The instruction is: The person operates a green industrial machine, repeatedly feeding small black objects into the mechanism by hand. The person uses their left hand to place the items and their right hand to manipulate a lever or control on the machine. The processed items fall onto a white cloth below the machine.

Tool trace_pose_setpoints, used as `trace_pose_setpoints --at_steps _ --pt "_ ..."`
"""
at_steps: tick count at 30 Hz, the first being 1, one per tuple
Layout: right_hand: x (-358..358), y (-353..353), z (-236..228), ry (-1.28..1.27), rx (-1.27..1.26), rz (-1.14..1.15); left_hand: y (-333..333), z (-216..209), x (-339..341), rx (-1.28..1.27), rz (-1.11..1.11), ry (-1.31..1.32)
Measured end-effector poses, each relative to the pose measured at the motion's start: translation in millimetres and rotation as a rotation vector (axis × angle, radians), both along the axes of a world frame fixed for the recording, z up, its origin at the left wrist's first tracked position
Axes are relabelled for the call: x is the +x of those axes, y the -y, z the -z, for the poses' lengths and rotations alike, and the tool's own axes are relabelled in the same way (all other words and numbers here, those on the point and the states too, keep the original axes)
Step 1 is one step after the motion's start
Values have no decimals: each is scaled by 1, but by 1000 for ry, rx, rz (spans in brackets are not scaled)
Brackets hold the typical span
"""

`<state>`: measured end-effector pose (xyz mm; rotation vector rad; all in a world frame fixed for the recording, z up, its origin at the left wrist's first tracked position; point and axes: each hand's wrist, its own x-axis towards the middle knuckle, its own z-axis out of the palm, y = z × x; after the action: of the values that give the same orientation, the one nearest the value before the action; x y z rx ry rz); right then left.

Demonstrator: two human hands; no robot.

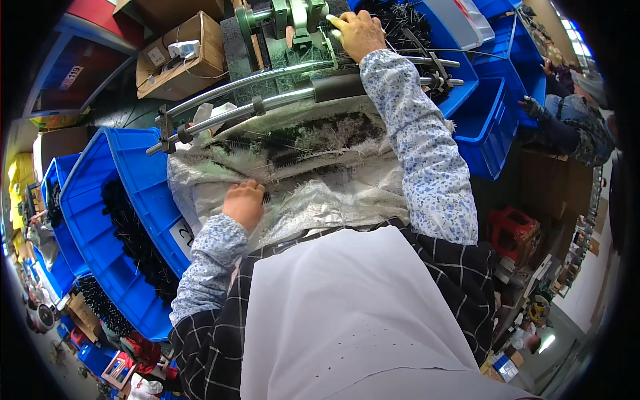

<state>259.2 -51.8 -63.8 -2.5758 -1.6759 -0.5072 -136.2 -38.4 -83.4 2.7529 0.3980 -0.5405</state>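
My left hand [245,203] rests on a worn whitish woven sack [320,207] spread over my lap, its fingers curled. A small dark, ridged piece [267,198] shows at its fingertips, too small to name. Reaching forward, my right hand [360,33] is at the green machine [300,23], fingers bent and close together beside its metal parts. What those fingers hold, if anything, is hidden. Curved metal rails [247,87] cross in front of the machine, above the sack. Dark dust and pale scraps lie on the sack's upper part.
Blue bins [143,157] with dark bristly pieces [137,240] stand at my left. More blue bins [483,127] are at the right, with a heap of thin black pieces [403,27] behind my right hand. A cardboard box [180,57] sits left of the machine. Another person [567,123] is at far right.
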Motion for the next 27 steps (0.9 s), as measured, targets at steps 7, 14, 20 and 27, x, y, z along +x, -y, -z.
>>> trace_pose_setpoints --at_steps 7,14,20,27 --pt "1 22 4 -166 189 130 -31 -82 28 -543 -410 531" --pt "-39 -9 0 -231 232 73 -33 -84 47 -706 -428 792" --pt "-63 -25 0 -111 218 87 -34 -85 60 -690 -363 811" --pt "-10 13 -3 -146 145 112 -46 -79 49 -737 -444 837"
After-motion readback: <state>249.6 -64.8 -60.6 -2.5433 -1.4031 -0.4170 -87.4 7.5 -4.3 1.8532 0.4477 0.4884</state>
